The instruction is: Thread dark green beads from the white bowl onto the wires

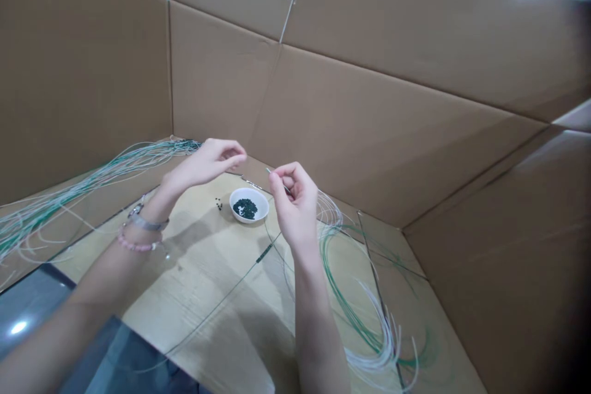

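Observation:
My right hand (295, 200) pinches a thin wire between thumb and forefinger, its pale tip sticking out up and left. My left hand (217, 159) hangs in the air to the left, fingers curled with thumb and forefinger close together; anything between them is too small to make out. Below and between the hands stands a white bowl (263, 211) holding small dark green pieces (244, 208). A thin green wire (231, 290) with a dark sleeve (264, 253) runs across the table beneath my right hand.
A bundle of green and white wires (115, 166) lies at the left. Coiled wires (344, 295) lie at the right. A few dark bits (218, 204) sit beside the bowl. Cardboard walls (346, 123) enclose the pale table (184, 283).

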Demonstrator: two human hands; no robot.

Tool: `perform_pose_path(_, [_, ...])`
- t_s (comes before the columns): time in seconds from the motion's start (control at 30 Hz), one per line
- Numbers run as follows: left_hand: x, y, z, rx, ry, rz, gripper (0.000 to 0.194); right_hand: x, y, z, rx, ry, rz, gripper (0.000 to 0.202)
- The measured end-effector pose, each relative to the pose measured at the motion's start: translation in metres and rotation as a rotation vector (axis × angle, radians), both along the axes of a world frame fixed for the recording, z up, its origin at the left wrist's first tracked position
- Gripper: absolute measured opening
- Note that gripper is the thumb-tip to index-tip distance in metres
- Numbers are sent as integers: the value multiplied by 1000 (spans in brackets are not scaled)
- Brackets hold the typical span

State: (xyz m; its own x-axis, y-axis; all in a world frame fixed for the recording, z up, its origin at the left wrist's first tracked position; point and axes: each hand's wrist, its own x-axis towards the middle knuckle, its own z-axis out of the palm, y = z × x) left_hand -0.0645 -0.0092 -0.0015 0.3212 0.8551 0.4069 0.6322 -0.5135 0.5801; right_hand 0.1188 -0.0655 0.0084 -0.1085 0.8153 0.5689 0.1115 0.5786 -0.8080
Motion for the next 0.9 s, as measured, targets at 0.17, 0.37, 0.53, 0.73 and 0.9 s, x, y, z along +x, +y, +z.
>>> perform_pose_path(0.17, [-29, 48, -90, -162, 262, 76, 21, -1, -3, -1, 31, 9, 16, 14])
perform_pose_path(0.37, [-35, 69, -158, -215, 322, 24, 25, 2, -5, -1, 16, 33, 67, 14])
perform_pose_path(0.53, [-32, 75, -170, -204, 235, 10, 24, 3, -6, 0, -12, 45, 84, 15])
perform_pose_path(0.73, [-27, 59, -146, -136, -14, 58, 24, 4, -7, 1, 2, 54, 69, 15])
perform_pose_path(0.9, [-2, 20, -68, 36, -389, 102, 32, 4, -16, 5, 33, 74, 37, 13])
